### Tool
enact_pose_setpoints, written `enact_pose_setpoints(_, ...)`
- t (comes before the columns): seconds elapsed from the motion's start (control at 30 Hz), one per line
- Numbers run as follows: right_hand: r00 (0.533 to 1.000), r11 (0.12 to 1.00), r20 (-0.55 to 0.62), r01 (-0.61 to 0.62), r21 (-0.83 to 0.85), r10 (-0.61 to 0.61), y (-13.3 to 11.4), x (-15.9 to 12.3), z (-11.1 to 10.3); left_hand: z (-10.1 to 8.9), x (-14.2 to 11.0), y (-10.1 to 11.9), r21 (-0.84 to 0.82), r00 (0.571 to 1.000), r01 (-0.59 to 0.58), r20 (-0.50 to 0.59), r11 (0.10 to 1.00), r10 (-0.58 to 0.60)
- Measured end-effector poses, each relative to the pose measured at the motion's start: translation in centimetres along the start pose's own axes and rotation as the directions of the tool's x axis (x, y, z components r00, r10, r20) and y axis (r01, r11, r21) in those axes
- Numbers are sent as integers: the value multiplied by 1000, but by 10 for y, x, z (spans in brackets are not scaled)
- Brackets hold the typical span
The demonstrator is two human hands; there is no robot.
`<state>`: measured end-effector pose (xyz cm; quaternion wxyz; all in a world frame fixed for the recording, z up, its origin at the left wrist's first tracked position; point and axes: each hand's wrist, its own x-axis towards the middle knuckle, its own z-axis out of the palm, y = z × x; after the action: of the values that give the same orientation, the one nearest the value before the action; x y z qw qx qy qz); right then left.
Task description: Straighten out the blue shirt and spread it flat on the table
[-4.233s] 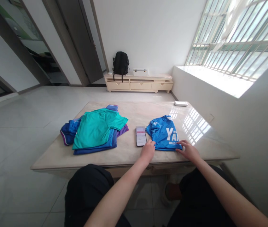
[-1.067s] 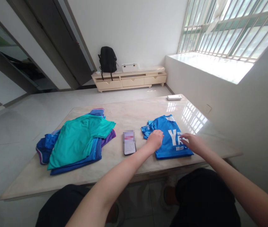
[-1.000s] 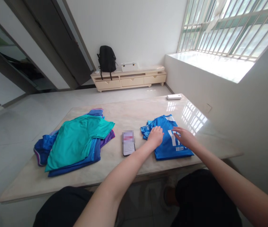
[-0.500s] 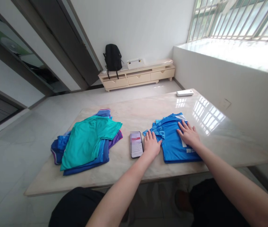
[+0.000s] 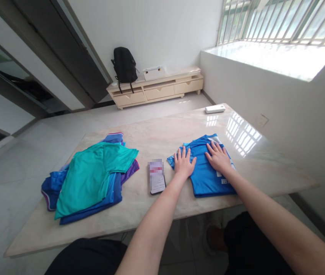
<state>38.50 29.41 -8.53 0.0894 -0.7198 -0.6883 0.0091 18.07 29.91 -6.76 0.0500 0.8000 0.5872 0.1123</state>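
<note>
A blue sports shirt (image 5: 205, 179) with white lettering lies folded on the marble table (image 5: 151, 133), its patterned sleeve at the left side. My left hand (image 5: 184, 162) rests with fingers spread on that sleeve. Flat on the body of the shirt, near the white patch by its collar, is my right hand (image 5: 219, 157), fingers stretched out. A phone (image 5: 157, 177) with a lit, partly blurred screen lies left of my left hand. Farther left sits a pile of shirts, with a green shirt (image 5: 86, 175) on top and blue and purple ones below.
A white oblong device (image 5: 215, 109) lies near the table's far right corner. Beyond the table, a black backpack (image 5: 124, 65) and a white box (image 5: 153, 72) stand on a low cabinet (image 5: 159, 93) against the wall. A barred window (image 5: 288, 23) is at the right.
My left hand has moved slightly up and inward over the shirt's sleeve, and my right hand has shifted a little toward the shirt's middle. The camera view has turned somewhat to the right.
</note>
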Motion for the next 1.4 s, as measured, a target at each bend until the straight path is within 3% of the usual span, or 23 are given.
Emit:
enact_pose_setpoints(0.13, 1000, 1000, 16, -21, 13, 21, 7, 3, 1, -2, -15, -25, 44, 997, 80, -7, 996, -79)
enact_pose_setpoints(0.27, 999, 999, 18, -30, 29, 30, 9, 5, 1, -6, -39, -31, 80, 991, 130, -26, 988, -128)
enact_pose_setpoints(0.33, 999, 999, 16, -28, 37, 27, 9, 4, 0, -8, -55, -28, 67, 993, 105, -67, 992, -101)
enact_pose_setpoints(0.43, 1000, 999, -4, -17, 42, 17, 7, 1, -5, -14, -71, -14, 23, 992, -35, -124, 999, 38)
enact_pose_setpoints(0.57, 996, 1000, -84, 2, 31, 1, -1, -5, -14, -26, -53, 24, -50, 977, -175, -129, 983, 167)
enact_pose_setpoints(0.67, 997, 1000, -79, 24, 16, -23, -5, -9, -14, -24, -26, 50, -76, 977, -199, -86, 977, 193)
enact_pose_setpoints(0.73, 999, 1000, -34, 15, 11, -14, -5, -11, -9, -15, -16, 57, -75, 985, -170, -16, 982, 170)
enact_pose_setpoints(0.83, 1000, 1000, 2, -9, 18, 9, -2, -10, 0, 3, -15, 50, -46, 993, -112, 35, 993, 113)
enact_pose_setpoints(0.97, 1000, 1000, 11, 15, 23, -15, 3, -6, 6, 15, -22, 38, -20, 998, -64, -7, 998, 64)
enact_pose_setpoints(1.27, 994, 992, -10, 109, 60, -109, 8, -2, 1, 17, -33, 33, -72, 994, 96, -39, 993, -99)
enact_pose_setpoints(1.4, 991, 986, -38, 133, 99, -130, 9, -2, 1, 15, -50, 32, -86, 995, 63, -71, 994, -69)
